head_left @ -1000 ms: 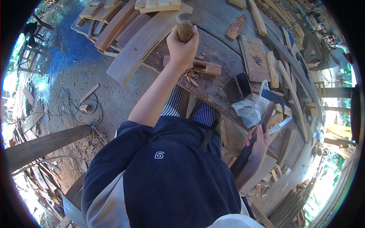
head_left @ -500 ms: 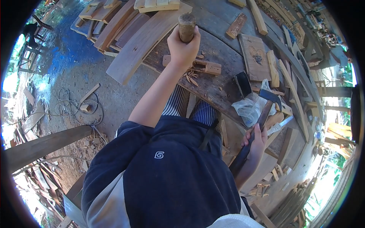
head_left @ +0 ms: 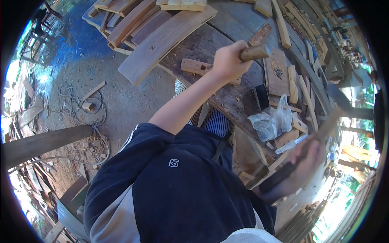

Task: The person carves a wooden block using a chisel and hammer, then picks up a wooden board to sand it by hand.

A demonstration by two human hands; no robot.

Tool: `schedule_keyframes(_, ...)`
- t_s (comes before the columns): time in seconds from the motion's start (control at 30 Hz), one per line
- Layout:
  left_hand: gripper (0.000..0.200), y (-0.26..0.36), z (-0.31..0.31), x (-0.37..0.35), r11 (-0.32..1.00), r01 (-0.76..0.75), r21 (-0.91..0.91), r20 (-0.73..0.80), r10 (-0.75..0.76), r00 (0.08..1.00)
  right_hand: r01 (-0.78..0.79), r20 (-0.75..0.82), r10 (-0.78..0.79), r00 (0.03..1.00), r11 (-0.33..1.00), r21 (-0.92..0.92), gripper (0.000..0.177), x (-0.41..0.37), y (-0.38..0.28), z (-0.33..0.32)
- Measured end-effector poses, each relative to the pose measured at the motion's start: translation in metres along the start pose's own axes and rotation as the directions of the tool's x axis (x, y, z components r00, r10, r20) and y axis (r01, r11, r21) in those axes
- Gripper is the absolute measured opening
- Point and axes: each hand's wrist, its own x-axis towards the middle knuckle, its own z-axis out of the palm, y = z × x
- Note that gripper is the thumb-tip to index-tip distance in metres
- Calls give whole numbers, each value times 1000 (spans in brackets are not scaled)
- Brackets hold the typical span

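Note:
My left hand (head_left: 231,60) is closed round a short wooden handle (head_left: 256,52), whose rounded end sticks out to the right; what lies at its other end is hidden by the hand. Beneath my left wrist is a slotted wooden piece (head_left: 193,66) on the workbench (head_left: 239,101). My right hand (head_left: 310,156), blurred by motion, grips the dark handle of a hammer (head_left: 330,121) out to the right. The hammer's head is smeared and points up and away from me.
Curved boards (head_left: 162,38) are stacked at the bench's upper left. A clear plastic bag (head_left: 273,121), a black block (head_left: 260,97), a carved board (head_left: 277,72) and long wood strips lie on the right. A coiled cable (head_left: 81,103) is on the floor.
My left hand has moved right and down, and the handle in it has tilted to point right. My right hand has swung outward to the right with the hammer.

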Motion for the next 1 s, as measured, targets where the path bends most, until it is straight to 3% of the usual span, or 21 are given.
schedule_keyframes(0.03,22,1,3,-2,1000,8,0,-17,-8,1000,86,38,-85,996,996,-33,30,3,-13,-11)
schedule_keyframes(0.1,24,2,7,-5,998,-38,43,24,37,999,139,-93,-136,986,990,32,39,4,-38,-23)
schedule_keyframes(0.17,24,2,8,-8,998,-39,57,23,38,999,296,-338,-316,886,949,-110,41,3,-56,-10)
schedule_keyframes(0.2,24,1,10,-9,996,-69,50,38,68,997,335,-388,-358,849,934,-128,40,3,-67,6)
schedule_keyframes(0.3,24,-1,13,-10,993,-109,36,28,108,994,334,-376,-382,844,923,-189,40,6,-51,6)
schedule_keyframes(0.33,25,-1,12,-10,993,-105,46,23,104,994,220,-354,-208,912,975,-7,36,5,-42,14)
schedule_keyframes(0.37,25,-1,12,-9,993,-104,56,18,103,995,205,-595,-173,785,979,-15,35,-2,-41,77)
schedule_keyframes(0.4,25,-1,11,-7,993,-109,50,7,108,994,192,-328,-208,922,978,-81,32,-2,-16,67)
schedule_keyframes(0.43,26,0,10,-7,994,-99,38,18,99,995,6,-43,-10,999,997,-81,28,3,5,53)
schedule_keyframes(0.47,26,0,9,-7,995,-91,27,32,90,995,-185,-30,183,983,953,-240,23,3,11,70)
schedule_keyframes(0.5,26,-3,8,-9,995,-101,21,27,101,995,-174,-33,171,985,956,-238,23,5,19,68)
schedule_keyframes(0.57,26,-11,5,-11,1000,3,11,34,-3,999,-268,200,283,938,958,-98,24,13,32,65)
schedule_keyframes(0.63,24,-12,3,-9,1000,-3,10,36,2,999,-220,155,237,959,968,-119,23,17,21,51)
schedule_keyframes(0.7,25,-13,5,-9,999,-29,18,18,29,999,43,62,-39,997,997,-65,29,22,2,38)
schedule_keyframes(0.73,25,-14,6,-10,1000,-26,16,17,26,1000,43,63,-39,997,997,-68,29,22,-8,40)
schedule_keyframes(0.8,25,-15,10,-13,998,-64,20,38,64,997,261,-219,-236,947,961,90,36,22,-23,46)
schedule_keyframes(0.9,26,-14,11,-13,996,-82,45,39,80,996,278,-328,-224,918,952,126,35,20,-11,52)
schedule_keyframes(0.97,25,-13,10,-12,995,-92,43,19,91,996,285,-286,-248,926,954,94,34,19,7,51)
schedule_keyframes(1.0,26,-12,9,-13,994,-104,37,6,104,995,217,-235,-183,955,968,127,36,17,16,49)
